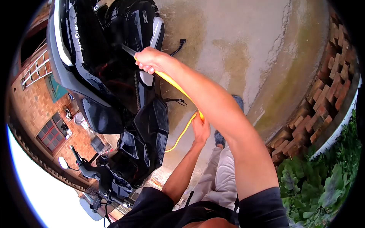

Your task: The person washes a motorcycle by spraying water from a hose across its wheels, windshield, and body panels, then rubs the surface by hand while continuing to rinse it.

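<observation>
My right hand (149, 60) is stretched out, its fingers wrapped round the front end of a yellow hose (173, 83). A pale grey streak that looks like water leaves that end toward the side of a black scooter (125, 83). The scooter's dark panels look wet. Lower down, my left hand (200, 128) is closed round the same hose, near my legs. Between the hands, the hose runs partly along and under my right forearm. Past my left hand it hangs in a curve and goes out of sight near the scooter's front.
Wet concrete (235, 57) lies beside the scooter, whose side stand (176, 100) sticks out. Stacked bricks (323, 95) and leafy plants (319, 186) line the right side. Behind the scooter are a brick house (36, 108) and a ladder (36, 72).
</observation>
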`<state>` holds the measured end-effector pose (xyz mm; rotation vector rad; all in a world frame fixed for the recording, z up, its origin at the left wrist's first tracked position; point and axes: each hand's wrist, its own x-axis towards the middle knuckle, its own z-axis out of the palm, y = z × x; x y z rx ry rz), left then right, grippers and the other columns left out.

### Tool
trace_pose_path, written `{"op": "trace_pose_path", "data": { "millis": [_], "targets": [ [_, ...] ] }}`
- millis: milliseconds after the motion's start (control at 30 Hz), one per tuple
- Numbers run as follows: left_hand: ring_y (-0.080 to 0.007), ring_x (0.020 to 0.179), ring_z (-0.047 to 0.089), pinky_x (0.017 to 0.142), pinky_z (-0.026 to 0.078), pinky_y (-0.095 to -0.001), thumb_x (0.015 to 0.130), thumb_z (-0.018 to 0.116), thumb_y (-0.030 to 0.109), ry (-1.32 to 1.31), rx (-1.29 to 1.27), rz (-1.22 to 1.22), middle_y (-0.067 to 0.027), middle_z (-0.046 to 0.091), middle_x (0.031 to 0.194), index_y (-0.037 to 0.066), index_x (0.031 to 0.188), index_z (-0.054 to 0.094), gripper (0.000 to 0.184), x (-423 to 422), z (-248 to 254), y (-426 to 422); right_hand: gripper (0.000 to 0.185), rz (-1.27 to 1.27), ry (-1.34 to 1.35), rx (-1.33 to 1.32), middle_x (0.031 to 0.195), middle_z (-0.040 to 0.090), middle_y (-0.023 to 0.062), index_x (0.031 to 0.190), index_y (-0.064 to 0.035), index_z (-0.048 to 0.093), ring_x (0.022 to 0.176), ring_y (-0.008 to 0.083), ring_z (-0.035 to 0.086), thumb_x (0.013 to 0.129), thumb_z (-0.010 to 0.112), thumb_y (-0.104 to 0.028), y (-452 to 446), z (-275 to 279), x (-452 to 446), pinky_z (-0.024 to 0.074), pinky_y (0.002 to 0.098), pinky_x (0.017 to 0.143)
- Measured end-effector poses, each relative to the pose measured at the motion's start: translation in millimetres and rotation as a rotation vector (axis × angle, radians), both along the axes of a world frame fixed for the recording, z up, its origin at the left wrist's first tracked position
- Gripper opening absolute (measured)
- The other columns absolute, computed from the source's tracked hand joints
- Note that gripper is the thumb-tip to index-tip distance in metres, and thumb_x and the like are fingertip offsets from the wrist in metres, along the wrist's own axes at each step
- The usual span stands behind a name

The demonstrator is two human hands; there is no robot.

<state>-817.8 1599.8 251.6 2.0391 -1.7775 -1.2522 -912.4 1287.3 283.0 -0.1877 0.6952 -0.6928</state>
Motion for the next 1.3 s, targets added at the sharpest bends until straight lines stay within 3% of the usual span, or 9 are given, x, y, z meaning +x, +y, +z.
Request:
{"op": "trace_pose_path", "data": {
  "millis": [267,500,600,700,767,900,1100,1200,1300],
  "targets": [
    [-0.0162,0.055,0.044,0.053,0.040,-0.0390,0.101,0.058,0.023,0.034,0.005,0.124,-0.0140,0.049,0.059,-0.007,0.102,0.062,0.030,-5,11,-14,0.020,-0.178,-0.037,0.062,0.066,0.042,-0.0030,0.094,-0.0036,0.050,0.044,0.0037,0.029,0.101,0.045,-0.021,-20,16,-29,0.0225,0.0233,0.037],
    [-0.0192,0.054,0.043,0.053,0.037,-0.0415,0.102,0.059,0.025,-0.029,-0.017,0.039,-0.0112,0.045,0.056,-0.006,0.097,0.061,0.032,7,31,4,0.026,-0.008,0.008,0.087,0.066,0.044,-0.0006,0.092,-0.0027,0.050,0.043,0.0053,0.029,0.104,0.045,-0.025,1,38,6,0.0234,0.0245,0.036],
    [-0.0225,0.051,0.042,0.053,0.037,-0.0431,0.101,0.061,0.028,-0.038,0.004,0.212,-0.0125,0.045,0.055,-0.005,0.096,0.062,0.034,15,44,2,0.026,-0.125,-0.032,0.120,0.066,0.043,-0.0033,0.093,-0.0043,0.050,0.044,0.0039,0.029,0.104,0.043,-0.026,-5,45,-19,0.0236,0.0238,0.037],
    [-0.0230,0.050,0.042,0.052,0.037,-0.0429,0.100,0.061,0.030,-0.133,0.033,0.102,-0.0131,0.046,0.055,-0.004,0.095,0.062,0.034,4,71,-23,0.025,-0.165,-0.016,0.119,0.066,0.042,-0.0052,0.093,-0.0058,0.050,0.044,0.0032,0.029,0.104,0.043,-0.027,-9,59,-33,0.0234,0.0235,0.038],
    [-0.0238,0.050,0.042,0.053,0.037,-0.0434,0.100,0.062,0.030,-0.096,0.042,0.137,-0.0137,0.046,0.056,-0.004,0.095,0.061,0.035,2,77,-24,0.025,-0.081,0.049,0.097,0.066,0.040,-0.0058,0.093,-0.0061,0.050,0.044,0.0033,0.028,0.104,0.044,-0.027,-7,73,-36,0.0235,0.0237,0.038],
    [-0.0259,0.050,0.043,0.054,0.038,-0.0450,0.099,0.063,0.032,-0.071,0.034,0.174,-0.0157,0.046,0.057,-0.003,0.093,0.060,0.036,2,88,-38,0.023,-0.299,0.003,0.168,0.066,0.038,-0.0054,0.094,-0.0056,0.049,0.045,0.0033,0.028,0.104,0.043,-0.026,-16,78,-54,0.0231,0.0231,0.038],
    [-0.0274,0.050,0.043,0.053,0.037,-0.0454,0.099,0.064,0.032,-0.058,-0.026,0.156,-0.0157,0.046,0.056,-0.002,0.086,0.058,0.037,6,99,-41,0.021,-0.337,-0.022,0.165,0.067,0.037,-0.0053,0.095,-0.0052,0.046,0.045,0.0036,0.027,0.104,0.043,-0.024,-20,88,-59,0.0229,0.0236,0.038],
    [-0.0283,0.050,0.042,0.053,0.037,-0.0450,0.099,0.064,0.032,-0.078,0.014,0.093,-0.0153,0.045,0.055,-0.001,0.085,0.058,0.037,5,112,-40,0.023,-0.193,0.032,0.146,0.067,0.037,-0.0053,0.094,-0.0055,0.046,0.045,0.0037,0.027,0.105,0.041,-0.025,-18,91,-55,0.0231,0.0237,0.038],
    [-0.0269,0.049,0.042,0.053,0.037,-0.0445,0.099,0.064,0.033,-0.047,0.051,0.181,-0.0145,0.044,0.055,-0.001,0.084,0.057,0.038,8,117,-37,0.025,-0.320,0.036,0.194,0.067,0.036,-0.0056,0.094,-0.0057,0.046,0.046,0.0037,0.027,0.106,0.040,-0.026,-7,91,-54,0.0228,0.0234,0.038]
  ]
}}
